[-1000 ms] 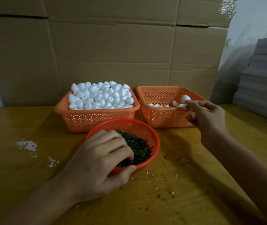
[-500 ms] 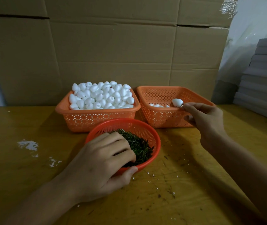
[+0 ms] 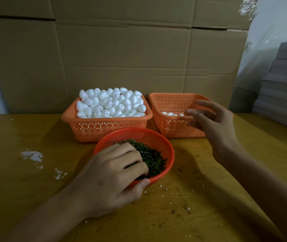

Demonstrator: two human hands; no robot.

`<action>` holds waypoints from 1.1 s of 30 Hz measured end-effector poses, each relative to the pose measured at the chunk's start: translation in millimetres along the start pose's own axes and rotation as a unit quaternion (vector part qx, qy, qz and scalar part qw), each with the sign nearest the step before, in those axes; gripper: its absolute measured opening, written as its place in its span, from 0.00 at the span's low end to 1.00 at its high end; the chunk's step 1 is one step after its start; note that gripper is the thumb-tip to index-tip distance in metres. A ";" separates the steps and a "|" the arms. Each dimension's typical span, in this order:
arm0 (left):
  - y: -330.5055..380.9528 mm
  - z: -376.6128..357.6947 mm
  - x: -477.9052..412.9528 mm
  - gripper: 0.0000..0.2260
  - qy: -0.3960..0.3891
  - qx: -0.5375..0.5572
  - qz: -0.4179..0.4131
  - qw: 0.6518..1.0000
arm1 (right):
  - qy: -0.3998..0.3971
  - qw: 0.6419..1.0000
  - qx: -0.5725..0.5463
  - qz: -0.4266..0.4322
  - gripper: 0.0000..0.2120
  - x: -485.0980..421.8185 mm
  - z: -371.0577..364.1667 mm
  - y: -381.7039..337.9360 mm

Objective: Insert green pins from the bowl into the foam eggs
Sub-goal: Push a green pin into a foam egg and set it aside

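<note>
A red mesh bowl [image 3: 171,154] of green pins [image 3: 153,158] stands on the wooden table near me. My left hand [image 3: 111,175] lies over its near side, fingers curled down into the pins and thumb pressed against the outside of the rim. Behind it, the left orange basket [image 3: 104,128] is heaped with white foam eggs [image 3: 111,103]. The right orange basket [image 3: 170,102] holds a few eggs [image 3: 169,114] at its bottom. My right hand [image 3: 216,123] hovers over that basket's near right corner with fingers spread and nothing in them; it is motion-blurred.
A cardboard wall [image 3: 139,58] stands right behind the baskets. Stacked grey boards [image 3: 285,84] sit at the far right. White foam crumbs [image 3: 32,155] and dark specks are scattered on the table [image 3: 209,215].
My right hand held a foam egg over the right basket; it has let go and spread its fingers. My left hand has stayed on the bowl.
</note>
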State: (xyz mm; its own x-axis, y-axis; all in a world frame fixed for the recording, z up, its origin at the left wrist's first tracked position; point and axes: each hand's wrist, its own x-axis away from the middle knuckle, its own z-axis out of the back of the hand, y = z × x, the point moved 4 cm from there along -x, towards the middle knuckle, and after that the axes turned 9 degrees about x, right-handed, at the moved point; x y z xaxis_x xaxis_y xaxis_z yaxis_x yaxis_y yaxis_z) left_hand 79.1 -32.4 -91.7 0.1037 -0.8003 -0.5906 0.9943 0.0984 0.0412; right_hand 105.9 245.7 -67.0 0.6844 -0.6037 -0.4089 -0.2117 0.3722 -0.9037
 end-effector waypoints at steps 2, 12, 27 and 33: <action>0.2 0.0 -0.5 0.14 -0.002 -0.003 0.001 1.000 | -0.053 0.995 0.061 0.060 0.12 10.7 -14.7 -12.2; -7.0 5.3 -0.7 0.13 0.099 -0.004 0.055 0.994 | -0.343 0.734 0.493 0.317 0.25 92.3 -90.6 -25.1; -42.0 29.5 -7.7 0.13 0.136 -0.069 0.176 0.972 | -0.335 0.730 0.518 0.295 0.16 93.2 -90.4 -28.8; -118.8 60.2 -24.6 0.10 0.212 -0.062 0.329 0.918 | -0.336 0.733 0.516 0.291 0.17 93.4 -89.8 -28.4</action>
State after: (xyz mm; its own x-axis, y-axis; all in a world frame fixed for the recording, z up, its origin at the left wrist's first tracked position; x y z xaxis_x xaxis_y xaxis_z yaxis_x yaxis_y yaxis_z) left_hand -40.0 -60.0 -33.6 0.6353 -0.2443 -0.7326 0.7072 0.5651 0.4249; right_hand 113.2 115.4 -90.9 0.9497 0.2230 -0.2200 -0.2013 0.9725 0.1169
